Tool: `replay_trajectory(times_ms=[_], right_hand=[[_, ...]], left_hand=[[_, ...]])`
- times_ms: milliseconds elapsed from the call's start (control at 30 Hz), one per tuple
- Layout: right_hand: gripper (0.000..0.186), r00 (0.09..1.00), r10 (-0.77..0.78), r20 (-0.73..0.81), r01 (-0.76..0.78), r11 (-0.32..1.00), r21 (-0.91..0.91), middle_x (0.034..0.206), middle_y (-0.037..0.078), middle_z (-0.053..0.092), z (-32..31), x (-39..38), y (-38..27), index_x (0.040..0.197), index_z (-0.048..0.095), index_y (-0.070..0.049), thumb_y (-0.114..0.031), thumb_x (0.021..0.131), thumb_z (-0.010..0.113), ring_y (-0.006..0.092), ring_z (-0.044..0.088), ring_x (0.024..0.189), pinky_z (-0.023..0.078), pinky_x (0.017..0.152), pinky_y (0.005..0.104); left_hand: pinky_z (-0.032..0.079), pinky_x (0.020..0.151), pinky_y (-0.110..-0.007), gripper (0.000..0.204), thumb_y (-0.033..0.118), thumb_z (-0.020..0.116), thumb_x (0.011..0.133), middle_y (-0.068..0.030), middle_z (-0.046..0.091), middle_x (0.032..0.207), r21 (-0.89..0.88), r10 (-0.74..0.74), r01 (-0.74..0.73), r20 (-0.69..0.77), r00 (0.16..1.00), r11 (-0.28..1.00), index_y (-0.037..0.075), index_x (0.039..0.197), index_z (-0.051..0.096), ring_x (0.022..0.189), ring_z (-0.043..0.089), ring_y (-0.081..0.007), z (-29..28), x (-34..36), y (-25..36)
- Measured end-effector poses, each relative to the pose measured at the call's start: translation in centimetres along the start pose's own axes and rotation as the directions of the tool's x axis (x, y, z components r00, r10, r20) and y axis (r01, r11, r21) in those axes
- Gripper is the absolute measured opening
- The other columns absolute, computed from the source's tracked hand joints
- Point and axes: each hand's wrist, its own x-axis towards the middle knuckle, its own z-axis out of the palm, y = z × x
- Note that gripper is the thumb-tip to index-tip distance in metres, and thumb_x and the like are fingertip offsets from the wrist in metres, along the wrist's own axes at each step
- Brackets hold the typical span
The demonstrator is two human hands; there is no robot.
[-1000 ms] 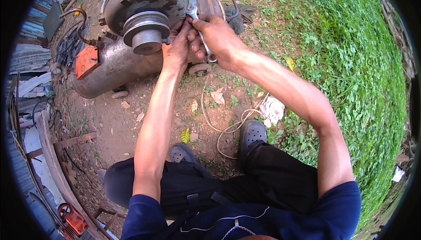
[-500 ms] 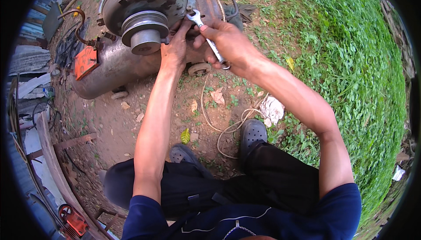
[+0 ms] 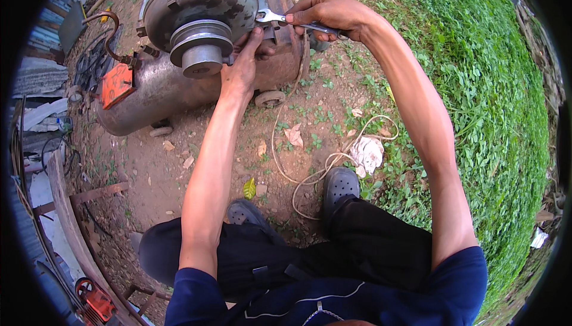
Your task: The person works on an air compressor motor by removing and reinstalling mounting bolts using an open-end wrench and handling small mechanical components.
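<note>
A worn electric motor [image 3: 185, 13] with a grey pulley [image 3: 201, 43] on its shaft sits atop a rusty cylindrical tank [image 3: 173, 91]. My right hand [image 3: 333, 15] grips a silver combination wrench [image 3: 325, 28] along its shank, to the right of the motor. The wrench lies nearly level, its open jaw against the motor's lower right edge, where a bolt may sit but is too small to tell. Right beside the pulley, my left hand [image 3: 239, 67] reaches up under that edge, thumb raised near the jaw. Its fingers are curled and partly hidden; what they hold cannot be made out.
An orange plate [image 3: 117, 86] stands on the tank's left end. A pale cord [image 3: 304, 178] loops over the dirt beside a crumpled white cloth [image 3: 367, 154]. Rusty metal framing [image 3: 77, 225] lines the left side; grass [image 3: 482, 117] covers the right.
My right hand has moved up and to the right, swinging the wrench from a steep slant to nearly level. My left hand stays by the pulley, its thumb now raised.
</note>
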Motion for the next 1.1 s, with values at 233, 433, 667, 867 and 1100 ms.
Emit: replay_trajectory(times_ms=[233,433,667,867,1100], right_hand=[[0.023,0.999,0.02,0.026,-0.02,1.0,0.017,0.071,0.001,0.059,0.5,0.2,-0.2,0.104,0.063,0.003,-0.016,0.09,0.061,0.0032,0.043,0.041,0.03,0.034,0.0191],[0.021,0.993,0.095,-0.067,-0.074,0.96,0.269,0.072,0.0,0.052,4.3,-1.5,-0.2,0.106,0.056,0.002,-0.016,0.093,0.055,0.003,0.039,0.046,0.026,0.035,0.0172],[0.015,0.915,0.195,-0.353,0.181,0.583,0.792,0.074,0.004,0.049,13.2,-1.0,-0.1,0.107,0.041,-0.002,-0.015,0.099,0.04,0.0098,0.043,0.051,0.036,0.039,0.0235],[0.022,0.953,0.164,-0.255,0.116,0.581,0.806,0.076,0.004,0.05,12.5,-2.5,-0.3,0.119,0.036,-0.006,-0.01,0.098,0.041,0.0076,0.035,0.047,0.028,0.037,0.0216],[0.033,0.994,0.088,-0.068,-0.052,0.909,0.413,0.087,0.01,0.067,3.7,-3.3,0.7,0.125,0.047,0.0,-0.013,0.094,0.051,0.0058,0.049,0.046,0.033,0.033,0.0176]], left_hand=[[0.045,0.064,-0.023,0.021,0.025,0.065,0.09,0.0,0.065,0.084,0.017,-0.002,0.001,0.019,1.0,1.0,0.005,0.098,0.067,0.068,0.059,-0.0092,0.1,-0.2,0.2],[0.046,0.065,-0.024,0.021,0.025,0.063,0.091,-0.0008,0.064,0.083,0.042,0.006,-0.008,0.03,1.0,0.999,0.005,0.098,0.066,0.071,0.06,-0.0093,0.2,-0.5,0.4],[0.037,0.033,-0.021,0.019,0.022,0.058,0.094,0.0054,0.048,0.06,-0.146,-0.19,0.205,0.111,0.976,0.968,0.005,0.1,0.062,0.042,0.045,-0.0049,-0.2,-1.1,1.0],[0.035,0.04,-0.02,0.018,0.026,0.062,0.092,0.0061,0.047,0.06,0.002,-0.084,0.084,0.009,0.996,0.996,0.008,0.09,0.064,0.047,0.045,-0.0035,-0.4,-0.5,0.4],[0.045,0.064,-0.024,0.022,0.028,0.064,0.09,0.0,0.065,0.084,0.043,0.007,-0.007,0.008,1.0,0.999,0.007,0.098,0.067,0.066,0.056,-0.0084,0.1,-0.1,0.0]])
